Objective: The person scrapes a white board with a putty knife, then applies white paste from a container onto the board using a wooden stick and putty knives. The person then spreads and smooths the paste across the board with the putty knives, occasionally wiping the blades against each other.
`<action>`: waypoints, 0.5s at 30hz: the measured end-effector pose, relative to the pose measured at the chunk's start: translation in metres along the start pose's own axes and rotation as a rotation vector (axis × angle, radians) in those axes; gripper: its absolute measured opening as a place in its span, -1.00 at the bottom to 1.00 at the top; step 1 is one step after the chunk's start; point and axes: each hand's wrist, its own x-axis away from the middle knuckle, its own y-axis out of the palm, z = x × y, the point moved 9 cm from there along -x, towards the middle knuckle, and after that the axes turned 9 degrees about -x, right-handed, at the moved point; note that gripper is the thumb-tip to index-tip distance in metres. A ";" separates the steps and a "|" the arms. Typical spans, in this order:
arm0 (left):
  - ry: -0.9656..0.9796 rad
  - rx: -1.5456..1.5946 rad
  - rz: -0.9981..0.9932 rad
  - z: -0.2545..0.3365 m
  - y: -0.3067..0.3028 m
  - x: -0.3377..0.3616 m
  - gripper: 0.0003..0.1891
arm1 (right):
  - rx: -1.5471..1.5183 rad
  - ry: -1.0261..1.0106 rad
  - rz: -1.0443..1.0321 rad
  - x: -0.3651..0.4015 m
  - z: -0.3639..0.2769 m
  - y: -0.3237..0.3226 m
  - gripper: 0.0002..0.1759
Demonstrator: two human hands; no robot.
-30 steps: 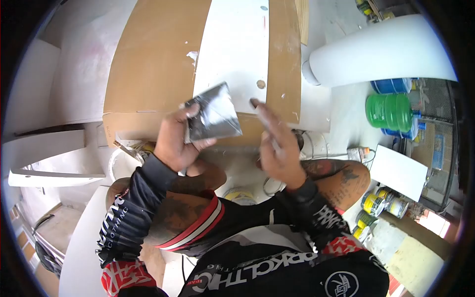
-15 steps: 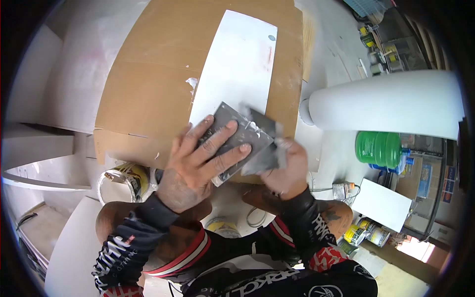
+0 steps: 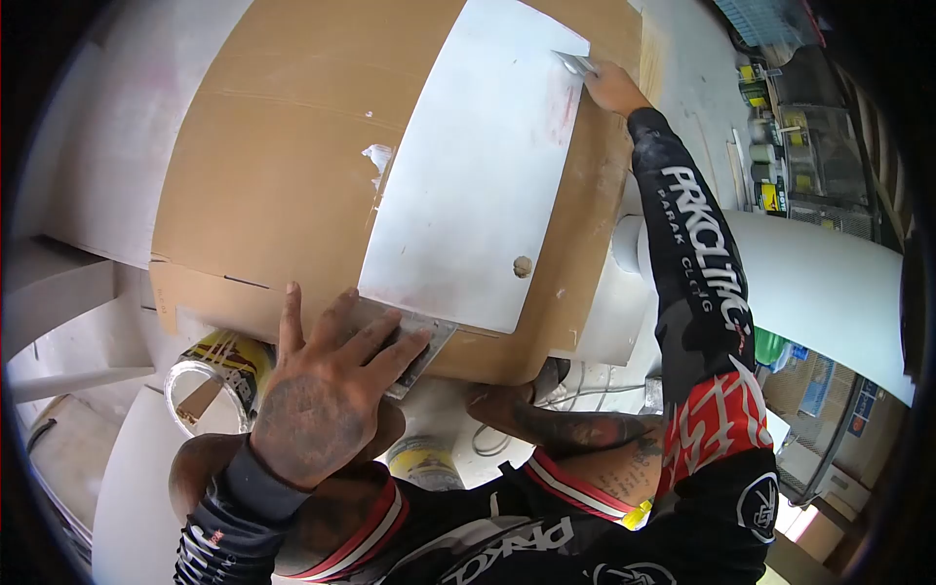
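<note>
A long white panel (image 3: 468,166) lies on brown cardboard, with a round hole (image 3: 523,266) near its close right corner. My right hand (image 3: 616,90) is stretched out to the panel's far right corner. It grips a grey putty scraper (image 3: 573,63), whose blade rests against the white surface. Close to me, my left hand (image 3: 327,390) holds a flat grey plate (image 3: 429,346) by the panel's near edge. Its fingers lie spread across the plate's top, and the thumb is hidden. A reddish smear marks the panel below the scraper.
Cardboard (image 3: 263,156) reaches out to the left, with a white putty blob (image 3: 376,156) on it. An open paint can (image 3: 219,380) stands left of my knee, another can (image 3: 424,461) between my legs. A large white curved piece (image 3: 829,292) sits at right.
My right hand has moved from beside the left hand to the panel's far right corner with the scraper. My left hand has lowered with its plate, and the near hole is uncovered.
</note>
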 end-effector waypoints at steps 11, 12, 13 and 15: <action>0.002 0.074 -0.033 -0.003 -0.003 -0.008 -0.42 | -0.073 -0.026 0.046 0.017 -0.002 0.003 -0.60; 0.002 0.077 -0.030 -0.004 -0.003 -0.009 -0.43 | -0.082 0.119 -0.006 0.001 0.020 0.005 -0.58; 0.002 0.080 -0.026 -0.004 -0.004 -0.009 -0.43 | -0.092 0.264 -0.058 -0.013 0.042 0.009 -0.54; 0.002 0.082 -0.013 -0.005 -0.006 -0.008 -0.44 | -0.062 0.238 -0.072 -0.029 0.047 0.019 -0.52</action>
